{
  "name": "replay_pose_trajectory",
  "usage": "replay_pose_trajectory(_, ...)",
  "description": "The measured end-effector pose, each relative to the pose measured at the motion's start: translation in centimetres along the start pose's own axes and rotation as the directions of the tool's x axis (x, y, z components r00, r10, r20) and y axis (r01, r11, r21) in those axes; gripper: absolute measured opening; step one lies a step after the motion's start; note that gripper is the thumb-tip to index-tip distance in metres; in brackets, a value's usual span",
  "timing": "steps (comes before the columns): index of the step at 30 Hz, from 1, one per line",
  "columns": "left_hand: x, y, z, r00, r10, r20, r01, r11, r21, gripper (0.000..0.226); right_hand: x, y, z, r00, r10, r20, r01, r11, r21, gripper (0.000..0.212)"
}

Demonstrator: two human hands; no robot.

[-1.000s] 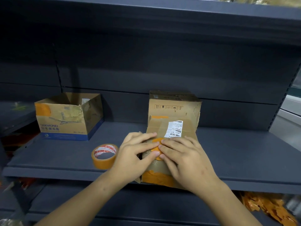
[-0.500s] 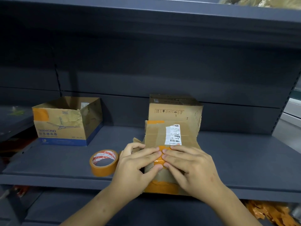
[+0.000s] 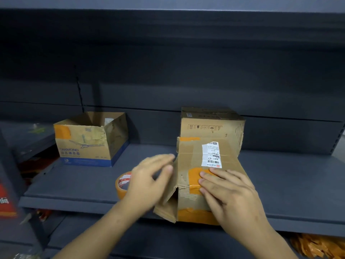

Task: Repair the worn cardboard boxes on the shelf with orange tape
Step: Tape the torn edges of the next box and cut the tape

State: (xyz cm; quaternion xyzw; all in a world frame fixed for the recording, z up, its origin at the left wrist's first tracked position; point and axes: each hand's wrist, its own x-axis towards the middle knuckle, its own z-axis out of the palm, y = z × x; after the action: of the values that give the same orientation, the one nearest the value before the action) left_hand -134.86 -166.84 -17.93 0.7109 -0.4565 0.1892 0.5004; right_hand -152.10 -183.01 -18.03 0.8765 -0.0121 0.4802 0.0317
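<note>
A worn cardboard box (image 3: 194, 156) with a white label lies at the shelf's front edge, patched with orange tape on its top and along its front bottom edge. My right hand (image 3: 229, 195) presses flat fingers on the orange tape patch (image 3: 194, 178) on top of it. My left hand (image 3: 149, 180) is blurred, fingers straight, just left of the box beside its loose side flap (image 3: 166, 208). The orange tape roll (image 3: 122, 184) lies on the shelf, partly hidden behind my left hand.
An upright closed box (image 3: 211, 126) stands behind the worn one. An open-topped box (image 3: 89, 141) with a fan drawing and an orange patch sits at the left. The dark shelf board (image 3: 74, 184) has a front lip. Orange scraps (image 3: 317, 245) lie below right.
My left hand has lifted off the tape patch and swung left off the box, uncovering the patch. My right hand stays pressing on it. The view has shifted slightly.
</note>
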Motion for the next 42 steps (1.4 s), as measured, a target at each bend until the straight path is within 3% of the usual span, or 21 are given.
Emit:
replay_pose_trajectory(2,1.9,-2.4,-0.9,0.978,-0.204,-0.039,0.206,0.976,0.065,0.026,0.0,-0.1,0.0,1.0,0.012,0.01,-0.012,1.0,0.008,0.028)
replay_pose_trajectory(4,3.7,-5.0,-1.3,0.914,-0.403,0.036,0.392,0.904,0.17,0.02,0.0,-0.1,-0.1,1.0,0.024,0.006,-0.024,1.0,0.016,0.028)
replay_pose_trajectory(6,5.0,-7.2,-1.5,0.84,-0.526,0.137,0.468,0.828,0.308,0.009,-0.1,-0.2,-0.1,1.0,0.031,-0.002,-0.031,0.999,0.02,0.027)
replay_pose_trajectory(9,5.8,-8.9,-0.9,0.742,-0.629,0.232,0.454,0.726,0.516,0.024,-0.2,-0.2,-0.1,0.999,0.038,-0.012,-0.038,0.999,0.029,0.026)
replay_pose_trajectory(12,6.1,-9.4,0.2,0.71,-0.652,0.266,0.351,0.655,0.669,0.043,-0.2,-0.2,0.0,0.999,0.033,-0.021,-0.032,0.999,0.036,0.025)
replay_pose_trajectory(16,6.0,-9.3,1.2,0.679,-0.645,0.351,0.279,0.67,0.688,0.028,-0.2,-0.1,-0.1,0.999,0.034,-0.015,-0.033,0.999,0.043,0.024)
replay_pose_trajectory(18,5.8,-9.3,1.3,0.698,-0.612,0.373,0.264,0.703,0.66,0.012,-0.2,-0.1,-0.1,0.999,0.038,-0.01,-0.037,0.998,0.05,0.024)
replay_pose_trajectory(25,5.4,-8.7,0.2,0.77,-0.504,0.392,0.235,0.794,0.561,0.02,-0.4,-0.3,0.1,0.999,0.034,-0.034,-0.032,0.999,0.043,0.021)
replay_pose_trajectory(30,3.8,-7.7,-1.3,0.87,-0.397,0.292,0.243,0.861,0.447,0.016,-0.5,-0.1,0.2,0.999,-0.011,-0.045,0.012,1.0,0.011,0.021)
replay_pose_trajectory(35,2.3,-6.0,-3.2,0.953,-0.252,0.168,0.216,0.955,0.204,0.02,-0.5,-0.4,-0.1,0.996,0.039,-0.084,-0.039,0.999,0.011,0.027)
replay_pose_trajectory(39,1.8,-3.8,-5.3,0.966,-0.243,0.093,0.248,0.967,-0.051,0.024,-0.1,-1.3,-0.3,0.988,0.088,-0.128,-0.097,0.993,-0.066,0.027)
replay_pose_trajectory(42,1.9,-1.9,-7.1,0.975,-0.211,0.066,0.218,0.967,-0.132,0.026,0.3,-2.5,-0.6,0.98,0.115,-0.161,-0.126,0.99,-0.057,0.024)
